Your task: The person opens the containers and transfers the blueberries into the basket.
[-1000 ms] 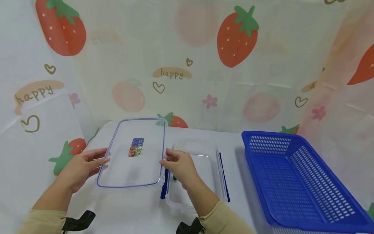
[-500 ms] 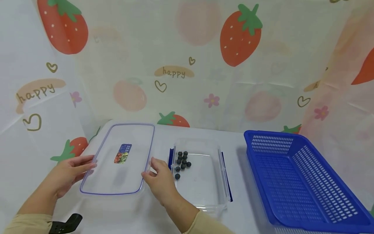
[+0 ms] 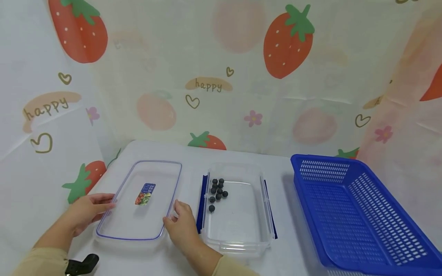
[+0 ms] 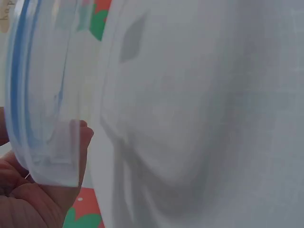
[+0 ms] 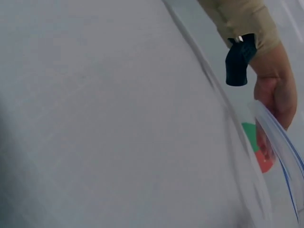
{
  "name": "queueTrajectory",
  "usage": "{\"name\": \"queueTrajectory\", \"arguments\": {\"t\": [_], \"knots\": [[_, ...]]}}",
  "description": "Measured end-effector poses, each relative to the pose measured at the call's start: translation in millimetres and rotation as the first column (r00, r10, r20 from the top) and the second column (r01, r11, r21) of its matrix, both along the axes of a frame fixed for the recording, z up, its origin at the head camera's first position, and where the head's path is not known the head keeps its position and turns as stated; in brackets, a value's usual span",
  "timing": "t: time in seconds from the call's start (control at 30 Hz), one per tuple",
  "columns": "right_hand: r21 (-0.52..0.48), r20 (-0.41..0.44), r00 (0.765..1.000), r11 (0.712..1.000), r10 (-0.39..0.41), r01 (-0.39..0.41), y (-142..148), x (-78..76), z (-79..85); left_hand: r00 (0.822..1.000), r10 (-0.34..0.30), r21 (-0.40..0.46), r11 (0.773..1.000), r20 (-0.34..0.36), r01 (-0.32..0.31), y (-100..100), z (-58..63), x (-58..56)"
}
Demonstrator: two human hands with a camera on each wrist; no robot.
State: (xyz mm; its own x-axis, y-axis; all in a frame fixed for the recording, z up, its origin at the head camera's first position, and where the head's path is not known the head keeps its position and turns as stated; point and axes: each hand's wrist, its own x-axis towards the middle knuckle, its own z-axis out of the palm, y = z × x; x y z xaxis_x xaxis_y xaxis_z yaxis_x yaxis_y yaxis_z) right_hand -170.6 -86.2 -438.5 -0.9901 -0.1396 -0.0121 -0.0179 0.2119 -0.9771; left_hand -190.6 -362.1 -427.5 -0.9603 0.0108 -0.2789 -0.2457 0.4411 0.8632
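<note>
The clear rectangular plastic lid with a blue rim lies flat on the white table, just left of the clear plastic container holding 9 dark berries. The left hand and right hand pinch its 2 long edges.

Head view overlooks table; wrist views hug the lid.

lid: clear, blue rim | basket: blue | berries: dark | backdrop: strawberry print
</note>
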Motion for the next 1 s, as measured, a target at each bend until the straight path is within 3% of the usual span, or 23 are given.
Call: {"name": "queueTrajectory", "arguments": {"t": [0.13,0.4,0.63,1.0], "knots": [[0.029,-0.028,1.0,1.0,-0.008,0.009,-2,-1.6,-10.9,1.0,-0.019,-0.021,1.0,0.019,0.019,0,-4.1,-4.0],[0.267,-0.131,0.991,0.963,0.019,0.017,-3,-4.8,-27.0,0.997,0.007,-0.095,0.995,0.071,0.0,5,-8.0,-8.7],[0.282,-0.187,0.982,0.959,0.024,0.031,0,-3.1,-29.5,0.998,-0.011,-0.108,0.994,0.063,0.017,9,-16.1,-10.4],[0.285,-0.166,0.986,0.958,0.01,0.038,0,-5.6,-28.6,0.997,0.007,-0.144,0.99,0.072,0.004,11,-18.4,-11.6]]}}
